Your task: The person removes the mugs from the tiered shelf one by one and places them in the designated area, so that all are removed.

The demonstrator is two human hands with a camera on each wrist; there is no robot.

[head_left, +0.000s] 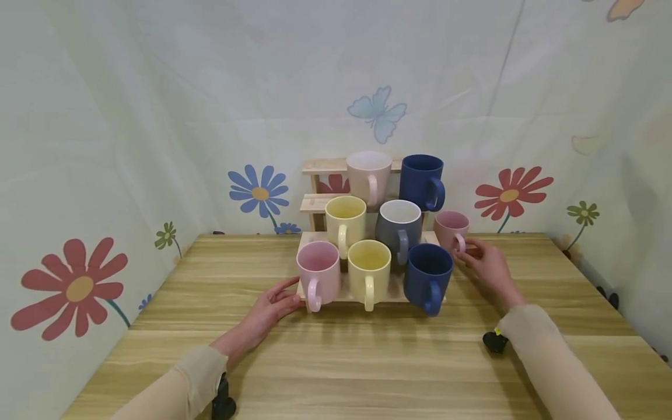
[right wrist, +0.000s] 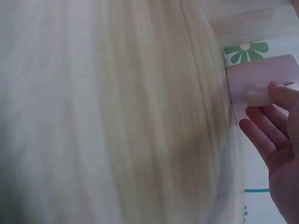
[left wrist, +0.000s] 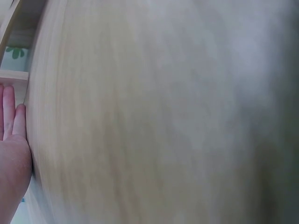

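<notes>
While your right hand [head_left: 490,268] reaches in from the lower right of the head view, its thumb and fingers are clamped on the handle of a small pink mug [head_left: 445,228], which stands upright on the table [head_left: 262,373] right of centre, just beside the wooden stand [head_left: 315,203]. In the right wrist view, you see this mug at the right edge, your thumb on one side of the handle and fingertips on the other. Your left hand [head_left: 268,312], left of centre, touches the stand's lower left corner; its fingers are extended and grasp nothing.

On the stand, at the middle of the frame, you have three rows of mugs. Back row: a pale pink mug [head_left: 359,181] and a navy mug [head_left: 416,178]. Middle row: a yellow mug [head_left: 354,227] and a grey mug [head_left: 387,233]. Front row, left to right: a pink mug [head_left: 325,271], a second yellow mug [head_left: 359,277] and a second navy mug [head_left: 420,280]. Behind them, a flowered cloth [head_left: 173,146] fills the upper frame.
</notes>
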